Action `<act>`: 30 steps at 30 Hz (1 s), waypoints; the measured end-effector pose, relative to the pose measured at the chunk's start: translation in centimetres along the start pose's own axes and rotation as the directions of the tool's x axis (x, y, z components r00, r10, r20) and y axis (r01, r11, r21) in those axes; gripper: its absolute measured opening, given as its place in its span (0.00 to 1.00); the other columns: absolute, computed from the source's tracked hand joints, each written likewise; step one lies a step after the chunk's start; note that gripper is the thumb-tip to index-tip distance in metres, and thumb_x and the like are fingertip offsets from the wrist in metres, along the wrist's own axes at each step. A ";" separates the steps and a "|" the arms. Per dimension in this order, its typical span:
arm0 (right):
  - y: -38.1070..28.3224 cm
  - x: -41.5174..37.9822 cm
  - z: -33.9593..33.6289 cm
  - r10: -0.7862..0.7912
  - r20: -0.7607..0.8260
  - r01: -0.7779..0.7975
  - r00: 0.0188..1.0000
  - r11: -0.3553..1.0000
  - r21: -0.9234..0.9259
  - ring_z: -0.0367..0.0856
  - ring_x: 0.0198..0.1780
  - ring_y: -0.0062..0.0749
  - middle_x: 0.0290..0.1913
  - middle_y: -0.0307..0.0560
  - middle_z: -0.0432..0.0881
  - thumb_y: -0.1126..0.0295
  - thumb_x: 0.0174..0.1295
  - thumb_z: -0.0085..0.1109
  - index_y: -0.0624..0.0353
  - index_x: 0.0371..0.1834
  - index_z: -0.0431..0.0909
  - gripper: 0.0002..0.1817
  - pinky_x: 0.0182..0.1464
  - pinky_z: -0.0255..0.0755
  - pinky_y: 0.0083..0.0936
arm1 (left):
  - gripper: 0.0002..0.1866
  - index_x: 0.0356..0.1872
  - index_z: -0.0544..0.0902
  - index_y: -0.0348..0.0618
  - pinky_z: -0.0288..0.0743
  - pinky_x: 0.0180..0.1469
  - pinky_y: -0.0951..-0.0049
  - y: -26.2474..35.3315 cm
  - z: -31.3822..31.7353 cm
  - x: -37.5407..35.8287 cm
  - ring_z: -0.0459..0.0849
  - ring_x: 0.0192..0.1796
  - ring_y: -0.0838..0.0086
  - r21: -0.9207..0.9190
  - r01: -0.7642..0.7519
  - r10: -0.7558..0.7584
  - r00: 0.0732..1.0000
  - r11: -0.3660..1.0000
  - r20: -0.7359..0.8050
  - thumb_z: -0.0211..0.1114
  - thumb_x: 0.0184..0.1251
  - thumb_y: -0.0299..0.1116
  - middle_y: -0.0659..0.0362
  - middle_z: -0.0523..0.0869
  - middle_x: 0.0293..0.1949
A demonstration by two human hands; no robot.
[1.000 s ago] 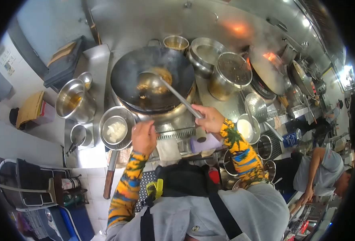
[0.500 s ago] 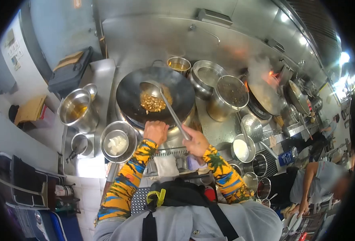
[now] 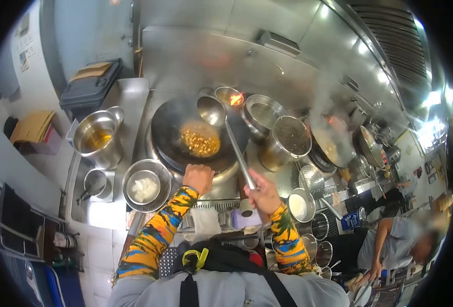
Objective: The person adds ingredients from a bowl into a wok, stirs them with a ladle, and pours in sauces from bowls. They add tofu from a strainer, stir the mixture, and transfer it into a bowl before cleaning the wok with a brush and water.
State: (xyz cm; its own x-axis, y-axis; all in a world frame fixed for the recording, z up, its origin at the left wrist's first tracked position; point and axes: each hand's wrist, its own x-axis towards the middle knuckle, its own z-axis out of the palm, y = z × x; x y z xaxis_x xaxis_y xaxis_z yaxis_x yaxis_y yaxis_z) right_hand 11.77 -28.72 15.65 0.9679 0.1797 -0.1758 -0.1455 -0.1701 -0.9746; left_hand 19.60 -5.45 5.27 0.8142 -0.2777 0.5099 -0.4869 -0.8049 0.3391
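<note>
The wok (image 3: 198,135) is sitting on the burner ring in front of the person, carrying a mound of yellow-brown food (image 3: 200,141) near its centre. The left hand (image 3: 198,177) is closing over the near rim of the wok, fingers clenched on what appears to be its handle, though the handle itself is hidden under the hand. The wok is judged heavy, rigid and hot; the near-rim handle is the proper point of hold, and the bare metal wall is to be avoided. The right hand (image 3: 262,193) is grasping the ladle (image 3: 229,135) at the lower end of its long shaft, fingers wrapped fully round it. The ladle bowl is hanging above the far rim of the wok, apart from the food, close to a small pot (image 3: 230,96) showing a flame reflection. The ladle is judged stiff, moderately light and possibly greasy, so a full-fist hold low on the shaft is giving the best leverage. Both forearms, in patterned sleeves (image 3: 155,240), are angling forward and upward from the body, elbows bent and held close. A steel bowl with white pieces (image 3: 145,185) is standing just left of the left hand. Another person (image 3: 398,240) is working at the far right.
</note>
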 end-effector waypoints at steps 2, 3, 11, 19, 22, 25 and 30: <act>3.3 -1.4 1.4 -0.017 -0.073 0.018 0.997 1.000 0.003 0.77 0.30 0.22 0.40 0.39 0.79 0.76 0.62 0.58 0.57 0.77 0.54 0.38 0.32 0.76 0.21 | 0.12 0.23 0.81 0.44 0.70 0.42 0.55 0.5 -0.5 0.4 0.83 0.34 0.57 -0.056 0.001 -0.002 1.000 0.998 -0.027 0.61 0.62 0.39 0.52 0.84 0.27; 7.6 -1.0 0.9 -0.208 -0.047 0.189 0.977 0.945 -0.268 0.79 0.34 0.19 0.50 0.46 0.79 0.78 0.63 0.56 0.57 0.77 0.55 0.38 0.37 0.76 0.18 | 0.12 0.23 0.81 0.43 0.69 0.42 0.54 0.6 -0.5 0.4 0.82 0.33 0.55 -0.085 0.000 -0.003 0.999 0.996 -0.036 0.61 0.62 0.39 0.52 0.83 0.26; 4.6 2.1 1.2 -0.105 -0.373 0.123 0.922 0.992 0.023 0.70 0.18 0.18 0.27 0.35 0.75 0.81 0.60 0.56 0.54 0.78 0.51 0.41 0.17 0.65 0.17 | 0.15 0.45 0.83 0.39 0.68 0.54 0.54 1.5 -1.9 -0.6 0.80 0.47 0.51 -0.188 -0.101 0.075 0.987 0.977 -0.141 0.64 0.56 0.32 0.48 0.83 0.39; 2.0 25.7 -13.9 -0.010 -0.618 -0.180 0.786 0.953 -0.244 0.78 0.22 0.33 0.32 0.53 0.80 0.81 0.45 0.58 0.64 0.56 0.71 0.29 0.22 0.71 0.32 | 0.19 0.52 0.80 0.35 0.74 0.53 0.59 3.7 -3.9 -9.4 0.81 0.49 0.49 -0.383 0.133 -0.213 0.962 0.914 -0.173 0.65 0.58 0.24 0.45 0.83 0.45; 7.6 34.5 -19.4 -0.299 -0.394 -0.071 0.869 0.712 -0.698 0.81 0.26 0.35 0.31 0.50 0.82 0.81 0.41 0.60 0.60 0.38 0.79 0.17 0.26 0.73 0.31 | 0.15 0.49 0.81 0.34 0.79 0.43 0.63 3.4 -2.7 -15.4 0.85 0.39 0.53 -0.401 0.260 -0.333 0.935 0.878 -0.122 0.63 0.58 0.21 0.46 0.85 0.38; 3.6 33.9 -19.1 -0.544 -0.104 0.173 0.832 0.433 -0.884 0.84 0.30 0.34 0.28 0.48 0.82 0.78 0.40 0.62 0.57 0.26 0.82 0.08 0.31 0.76 0.28 | 0.15 0.48 0.82 0.35 0.80 0.39 0.68 5.0 -3.5 -18.7 0.86 0.34 0.59 -0.343 0.358 -0.413 0.905 0.868 -0.100 0.64 0.59 0.21 0.48 0.86 0.35; -4.7 35.9 -20.3 -0.534 -0.527 0.267 0.661 0.824 -0.500 0.82 0.28 0.31 0.21 0.48 0.80 0.77 0.43 0.62 0.59 0.21 0.80 0.01 0.31 0.76 0.27 | 0.14 0.48 0.82 0.36 0.82 0.38 0.72 6.2 -4.4 -20.2 0.88 0.34 0.65 -0.408 0.562 -0.626 0.780 0.720 -0.030 0.64 0.60 0.21 0.50 0.87 0.35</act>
State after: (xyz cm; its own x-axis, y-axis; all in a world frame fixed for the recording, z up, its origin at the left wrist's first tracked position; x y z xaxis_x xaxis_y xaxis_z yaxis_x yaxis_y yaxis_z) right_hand 51.37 -41.19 16.70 0.8254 -0.3012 0.4776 0.2414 -0.5764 -0.7807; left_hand -1.23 -2.53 0.62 0.9300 0.3026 0.2087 -0.0217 -0.5217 0.8529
